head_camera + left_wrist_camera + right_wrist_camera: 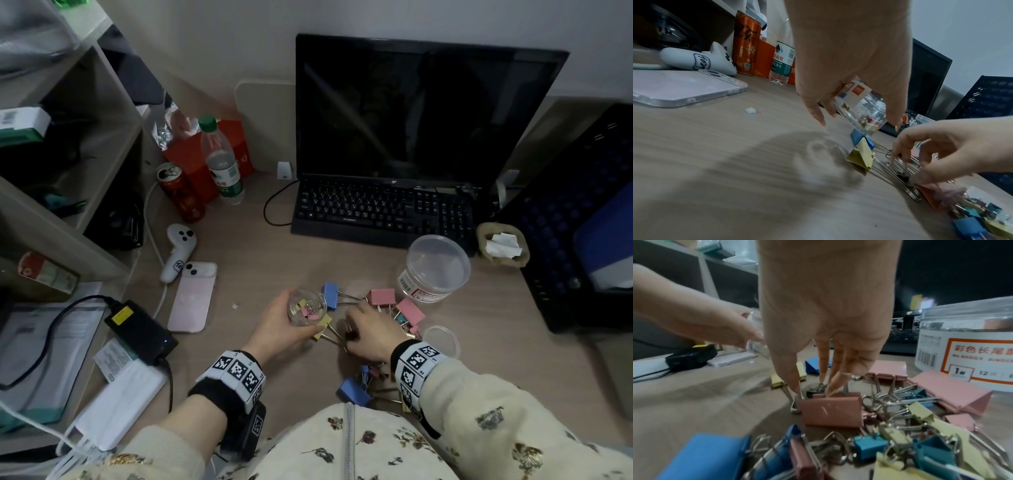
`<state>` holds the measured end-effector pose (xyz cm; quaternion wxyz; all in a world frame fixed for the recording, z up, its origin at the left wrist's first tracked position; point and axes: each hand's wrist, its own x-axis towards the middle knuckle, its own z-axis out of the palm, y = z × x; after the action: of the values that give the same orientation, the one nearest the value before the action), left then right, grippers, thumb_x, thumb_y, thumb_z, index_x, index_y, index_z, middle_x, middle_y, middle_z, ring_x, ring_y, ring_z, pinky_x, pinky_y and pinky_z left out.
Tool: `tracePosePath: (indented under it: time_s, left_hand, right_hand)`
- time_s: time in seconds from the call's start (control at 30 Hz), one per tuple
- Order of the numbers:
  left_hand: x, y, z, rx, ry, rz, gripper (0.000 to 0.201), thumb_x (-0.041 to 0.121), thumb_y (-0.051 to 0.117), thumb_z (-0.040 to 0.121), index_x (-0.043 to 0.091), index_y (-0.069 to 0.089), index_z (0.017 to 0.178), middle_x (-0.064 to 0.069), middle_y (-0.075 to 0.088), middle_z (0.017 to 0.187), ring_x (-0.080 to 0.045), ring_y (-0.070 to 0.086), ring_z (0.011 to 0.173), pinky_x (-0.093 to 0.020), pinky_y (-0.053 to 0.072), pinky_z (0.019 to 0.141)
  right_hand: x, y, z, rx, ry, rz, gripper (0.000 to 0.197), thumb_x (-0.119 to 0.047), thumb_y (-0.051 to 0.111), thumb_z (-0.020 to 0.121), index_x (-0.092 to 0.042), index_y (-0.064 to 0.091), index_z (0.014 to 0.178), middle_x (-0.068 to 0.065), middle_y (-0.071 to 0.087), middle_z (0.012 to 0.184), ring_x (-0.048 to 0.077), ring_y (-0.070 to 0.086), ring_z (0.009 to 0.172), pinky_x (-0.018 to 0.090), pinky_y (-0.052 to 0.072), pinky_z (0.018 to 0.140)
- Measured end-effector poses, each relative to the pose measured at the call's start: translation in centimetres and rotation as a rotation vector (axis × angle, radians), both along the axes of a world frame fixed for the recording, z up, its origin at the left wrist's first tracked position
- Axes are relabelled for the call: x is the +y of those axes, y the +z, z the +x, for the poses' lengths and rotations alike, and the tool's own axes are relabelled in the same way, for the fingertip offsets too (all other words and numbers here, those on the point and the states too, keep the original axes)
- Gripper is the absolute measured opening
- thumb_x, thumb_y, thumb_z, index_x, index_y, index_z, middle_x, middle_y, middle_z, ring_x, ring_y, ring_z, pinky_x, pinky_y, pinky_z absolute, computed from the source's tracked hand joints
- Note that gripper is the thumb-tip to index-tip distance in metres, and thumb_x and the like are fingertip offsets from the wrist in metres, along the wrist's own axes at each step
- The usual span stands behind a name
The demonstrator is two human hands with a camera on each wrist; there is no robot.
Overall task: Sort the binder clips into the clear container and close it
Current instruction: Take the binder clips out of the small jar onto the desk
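The left hand curls its fingers round a small clear plastic jar, held tilted above the wood-grain surface; through its glossy round wall show a few small binder clips, pink and yellow, with bright wire handles. A white and orange label wraps the jar's side in the left wrist view.

The right hand reaches down into the loose pile, its thumb and fingertips drawn together around a tiny black binder clip just behind a large pink clip; whether they already pinch it cannot be told. Just beside it lie a large yellow clip and a large blue clip, folded matte metal wedges with long silver wire loops. More pastel clips, teal, yellow, pink and blue, lie tangled nearer the person.

A larger clear tub with a frosted lid stands upright beyond the pile, near a black keyboard. A round translucent lid lies flat to the right of the right hand.
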<state>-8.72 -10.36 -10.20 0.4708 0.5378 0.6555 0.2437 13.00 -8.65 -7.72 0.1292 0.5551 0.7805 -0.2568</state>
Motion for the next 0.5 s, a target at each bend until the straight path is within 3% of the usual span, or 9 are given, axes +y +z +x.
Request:
tracePosePath:
  time_s: [0.23,0.33,0.5]
  left_hand:
    - [0.0,-0.2,0.7,0.012,-0.026,-0.003,0.101,0.063,0.081,0.046,0.026,0.049,0.135,0.005,0.06,0.127,-0.014,0.059,0.117,-0.04,0.05,0.103]
    - [0.0,-0.7,0.9,-0.011,-0.021,-0.024,0.095,0.063,0.084,0.046,0.029,0.052,0.129,0.007,0.062,0.124,-0.012,0.061,0.114,-0.041,0.051,0.102]
    - [0.1,-1.0,1.3,-0.001,-0.036,-0.04,0.092,0.06,0.085,0.047,0.03,0.052,0.127,0.009,0.061,0.124,-0.012,0.061,0.114,-0.041,0.051,0.101]
  right_hand:
    - [-0.6,-0.5,-0.5,-0.08,0.07,-0.027,0.034,-0.017,0.056,0.087,-0.01,0.048,0.12,0.013,0.058,0.118,0.035,0.059,0.105,0.038,0.049,0.076]
    - [-0.4,-0.3,-0.1,-0.063,0.048,-0.043,0.03,-0.016,0.055,0.084,-0.011,0.049,0.114,0.014,0.058,0.115,0.035,0.06,0.102,0.034,0.043,0.069]
    - [-1.0,-0.3,0.5,-0.022,0.041,-0.084,0.033,-0.015,0.059,0.079,-0.011,0.05,0.111,0.016,0.056,0.113,0.035,0.059,0.1,0.036,0.047,0.072]
